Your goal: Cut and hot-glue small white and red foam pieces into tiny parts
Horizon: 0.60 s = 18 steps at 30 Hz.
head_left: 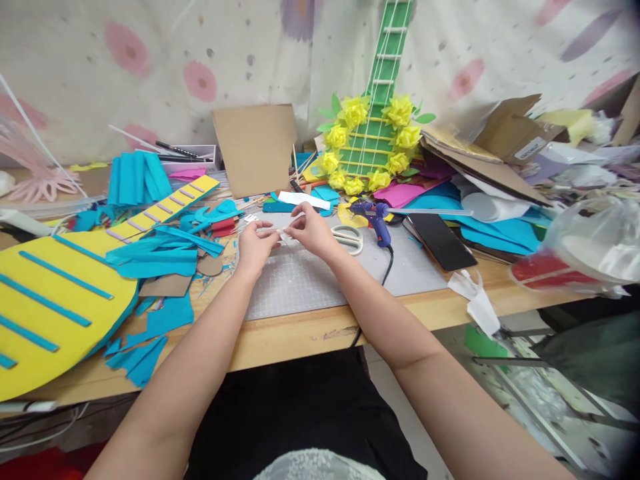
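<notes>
My left hand [254,248] and my right hand [314,232] meet above the grey cutting mat [300,293]. The fingertips of both are pinched together on a small white piece [283,234], too small to tell its kind. Just behind my right hand lies a white strip [295,199] on blue material. Scissors [349,239] with pale handles rest to the right of that hand, partly hidden by it. Farther right, a blue hot glue gun [376,220] with a clear glue stick in its back lies on the mat.
A yellow guitar shape [65,293] with blue strips fills the left, beside blue scraps [155,327]. At the back stand a cardboard sheet [255,150] and a green guitar with yellow flowers [370,150]. A black phone [441,241] and a plastic-covered bucket [565,260] are right.
</notes>
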Tool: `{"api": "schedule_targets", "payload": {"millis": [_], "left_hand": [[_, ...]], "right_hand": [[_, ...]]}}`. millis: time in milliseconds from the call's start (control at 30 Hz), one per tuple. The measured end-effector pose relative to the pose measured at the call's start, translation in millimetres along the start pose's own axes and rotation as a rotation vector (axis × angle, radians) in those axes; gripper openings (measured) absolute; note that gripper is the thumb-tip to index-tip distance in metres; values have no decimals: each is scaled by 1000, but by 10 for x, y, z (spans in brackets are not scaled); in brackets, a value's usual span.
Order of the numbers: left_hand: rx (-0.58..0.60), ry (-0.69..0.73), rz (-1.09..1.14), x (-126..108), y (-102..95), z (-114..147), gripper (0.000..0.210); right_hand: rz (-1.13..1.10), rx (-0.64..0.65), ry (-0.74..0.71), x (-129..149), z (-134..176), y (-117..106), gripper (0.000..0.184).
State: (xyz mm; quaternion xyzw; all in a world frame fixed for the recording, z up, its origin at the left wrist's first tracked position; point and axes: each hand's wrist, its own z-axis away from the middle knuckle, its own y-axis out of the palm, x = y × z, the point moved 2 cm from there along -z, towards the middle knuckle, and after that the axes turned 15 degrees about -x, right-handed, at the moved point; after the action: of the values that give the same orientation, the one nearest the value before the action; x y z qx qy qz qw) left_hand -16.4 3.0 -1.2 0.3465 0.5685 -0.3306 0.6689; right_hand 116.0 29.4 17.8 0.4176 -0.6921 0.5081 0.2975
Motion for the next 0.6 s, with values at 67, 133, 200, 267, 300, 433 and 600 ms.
{"api": "schedule_targets", "payload": {"millis": [67, 133, 200, 267, 300, 433, 600], "left_hand": [[11, 22, -3, 8, 0, -5, 28], [17, 50, -17, 15, -1, -13, 28], [16, 80, -36, 19, -5, -21, 28], [9, 99, -46, 19, -11, -23, 28], [5, 104, -45, 18, -13, -22, 29], [4, 121, -13, 11, -19, -10, 34], [-20, 118, 24, 1, -22, 4, 39]], "right_hand": [[-1, -10, -11, 16, 9, -4, 29], [1, -28, -28, 35, 22, -3, 29], [-2, -43, -35, 47, 33, 4, 28], [-19, -49, -24, 40, 35, 19, 28], [-35, -51, -15, 29, 32, 30, 29], [-134, -61, 42, -41, 9, 79, 31], [-284, -17, 142, -59, 5, 116, 32]]}}
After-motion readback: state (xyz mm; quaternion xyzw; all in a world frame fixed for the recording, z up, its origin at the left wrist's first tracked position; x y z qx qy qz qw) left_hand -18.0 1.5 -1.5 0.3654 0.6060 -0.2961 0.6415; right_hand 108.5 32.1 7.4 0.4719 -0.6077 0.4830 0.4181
